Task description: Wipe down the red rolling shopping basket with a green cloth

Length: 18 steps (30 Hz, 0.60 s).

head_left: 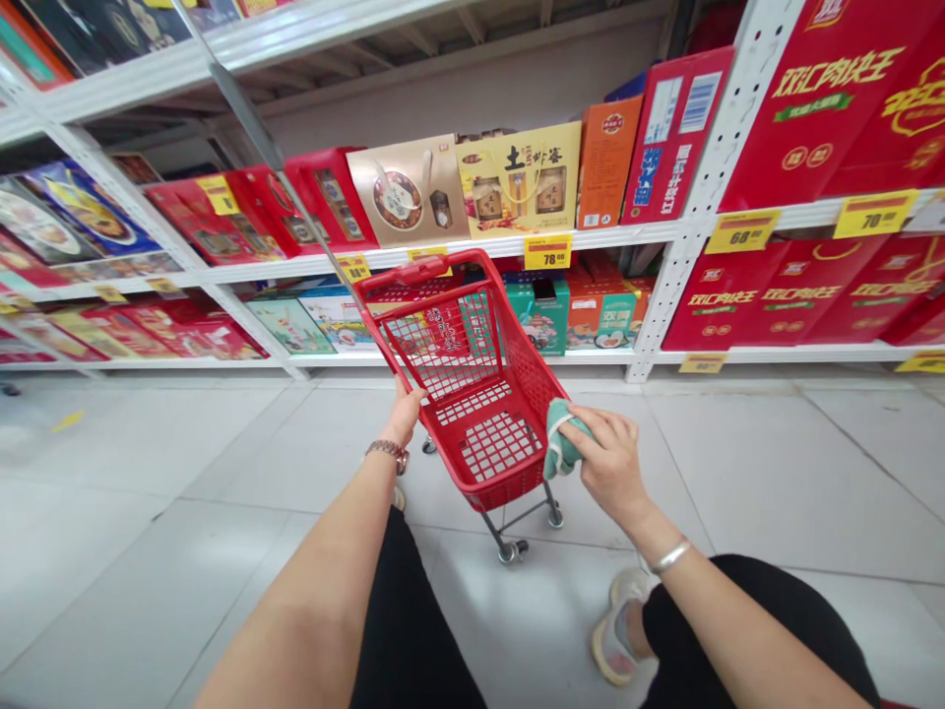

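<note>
the red cart (509,487) stands central; the left hand (403,414) grips its rim at nine o'clock, the right hand (616,463) clasps a green cloth (561,448) against its four-o'clock corner. tiled floor (110,551) spreads at eight; stocked shelves (620,237) block twelve.

- Bright, even, cool-white light fills the scene; its source lies outside the view.
- The pale, glossy tiled floor (745,463) shows soft whitish sheen, strongest at left.
- Deep recesses of the white perforated-metal shelving (683,226) fall into grey shadow.
- Wide-angle distortion makes the shelving lean and stretch toward the edges.
- The red plastic shopping cart (476,402) looks fairly crisp; the far left is smeared and soft.
</note>
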### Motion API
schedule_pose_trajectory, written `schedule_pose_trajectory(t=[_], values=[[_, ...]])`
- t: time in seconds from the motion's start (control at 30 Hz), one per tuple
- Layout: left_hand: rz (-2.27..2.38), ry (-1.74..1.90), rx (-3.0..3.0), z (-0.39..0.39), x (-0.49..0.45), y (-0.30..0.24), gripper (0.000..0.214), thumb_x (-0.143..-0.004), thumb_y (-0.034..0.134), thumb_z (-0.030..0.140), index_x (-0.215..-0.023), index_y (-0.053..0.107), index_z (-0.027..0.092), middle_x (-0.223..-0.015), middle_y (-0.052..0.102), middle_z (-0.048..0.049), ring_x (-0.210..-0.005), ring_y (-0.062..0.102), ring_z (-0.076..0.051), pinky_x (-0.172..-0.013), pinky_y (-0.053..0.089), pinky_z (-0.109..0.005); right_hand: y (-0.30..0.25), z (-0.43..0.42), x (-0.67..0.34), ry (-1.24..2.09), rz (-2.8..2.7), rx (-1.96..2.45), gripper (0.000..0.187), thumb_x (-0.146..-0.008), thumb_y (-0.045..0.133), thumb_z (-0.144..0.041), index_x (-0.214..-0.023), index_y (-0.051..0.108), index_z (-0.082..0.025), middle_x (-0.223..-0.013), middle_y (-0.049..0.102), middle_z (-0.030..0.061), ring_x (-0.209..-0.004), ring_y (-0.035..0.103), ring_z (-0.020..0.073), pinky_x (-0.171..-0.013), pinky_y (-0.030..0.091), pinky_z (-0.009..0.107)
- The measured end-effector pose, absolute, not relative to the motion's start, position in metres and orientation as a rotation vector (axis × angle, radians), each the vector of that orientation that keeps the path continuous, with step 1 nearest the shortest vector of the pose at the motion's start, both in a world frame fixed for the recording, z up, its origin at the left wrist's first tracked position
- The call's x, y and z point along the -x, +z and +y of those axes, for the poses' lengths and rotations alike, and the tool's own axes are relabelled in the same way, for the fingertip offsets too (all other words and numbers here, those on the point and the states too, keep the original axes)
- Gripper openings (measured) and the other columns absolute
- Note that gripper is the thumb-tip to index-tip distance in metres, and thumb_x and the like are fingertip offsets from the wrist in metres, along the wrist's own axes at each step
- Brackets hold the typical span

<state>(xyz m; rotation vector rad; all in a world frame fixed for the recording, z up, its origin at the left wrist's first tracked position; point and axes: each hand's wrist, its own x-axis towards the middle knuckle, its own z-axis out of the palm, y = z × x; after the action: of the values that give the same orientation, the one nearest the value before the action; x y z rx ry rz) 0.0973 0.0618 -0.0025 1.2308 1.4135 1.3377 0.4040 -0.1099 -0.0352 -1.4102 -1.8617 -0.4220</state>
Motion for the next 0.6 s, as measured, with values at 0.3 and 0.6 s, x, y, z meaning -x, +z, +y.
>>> schedule_pose_trajectory(t=[0.3,0.6], values=[[1.441,1.267,-1.262,0.054,-0.091,0.001,0.072,-0.07,0.061,0.017,-0.142,0.054,0.02,-0.122,0.072,-0.009,-0.109,0.066,-0.027,-0.102,0.053,-0.041,-0.027,-0.135,-0.287,-0.419,-2.162,0.952,0.023,-0.105,0.055,-0.025,-0.121,0.07,-0.032,-0.139,0.068,0.0035,-0.127,0.052,0.026,-0.106,0.03,0.049],[1.481,1.144,-1.311,0.051,-0.076,0.002,0.073,-0.072,0.061,0.021,-0.145,0.053,0.023,-0.12,0.074,-0.0069,-0.112,0.066,-0.027,-0.103,0.053,-0.043,-0.046,-0.129,-0.315,-0.421,-2.165,1.02,0.018,-0.103,0.062,-0.026,-0.117,0.071,-0.031,-0.134,0.071,0.0043,-0.121,0.054,0.0261,-0.102,0.029,0.047]])
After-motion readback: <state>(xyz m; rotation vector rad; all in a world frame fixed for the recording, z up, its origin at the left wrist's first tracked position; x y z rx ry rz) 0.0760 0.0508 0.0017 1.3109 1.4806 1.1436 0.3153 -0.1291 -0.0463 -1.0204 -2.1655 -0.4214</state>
